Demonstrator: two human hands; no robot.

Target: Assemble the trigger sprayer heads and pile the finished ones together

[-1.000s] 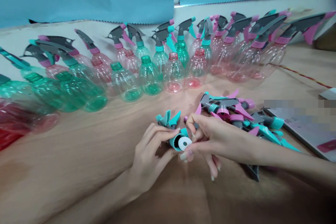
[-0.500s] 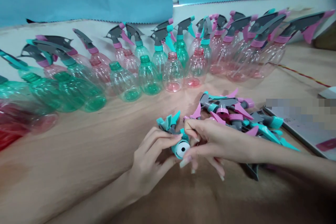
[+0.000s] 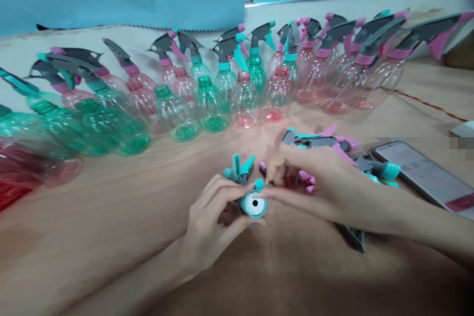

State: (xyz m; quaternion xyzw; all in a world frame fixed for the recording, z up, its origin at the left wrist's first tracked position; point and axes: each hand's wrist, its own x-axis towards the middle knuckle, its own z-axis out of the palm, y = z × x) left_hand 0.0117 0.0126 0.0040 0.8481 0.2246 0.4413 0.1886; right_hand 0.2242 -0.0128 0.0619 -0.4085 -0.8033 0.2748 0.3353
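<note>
A grey and teal trigger spray head [image 3: 255, 204] is gripped in my left hand [image 3: 213, 222], fingers over the top and thumb beneath. Its teal collar faces me, showing a white disc with a dark hole in the centre. My right hand [image 3: 307, 182] is at the collar's right side, slightly blurred. The thumb reaches to the rim, apart from the curled index finger, and I see nothing held between them. Behind that hand lies a heap of loose grey, pink and teal spray heads [image 3: 314, 141], partly covered by it.
Rows of clear, green and pink bottles [image 3: 244, 103] stand along the wall, several with spray heads. Red bottles [image 3: 22, 177] are at the left edge. A phone [image 3: 425, 173] lies on the right, and a twisted red-yellow cord [image 3: 425, 102] runs behind it.
My right hand has turned and drawn back slightly from the collar, its thumb moving up to the rim. The spray head has rotated a little in my left hand.
</note>
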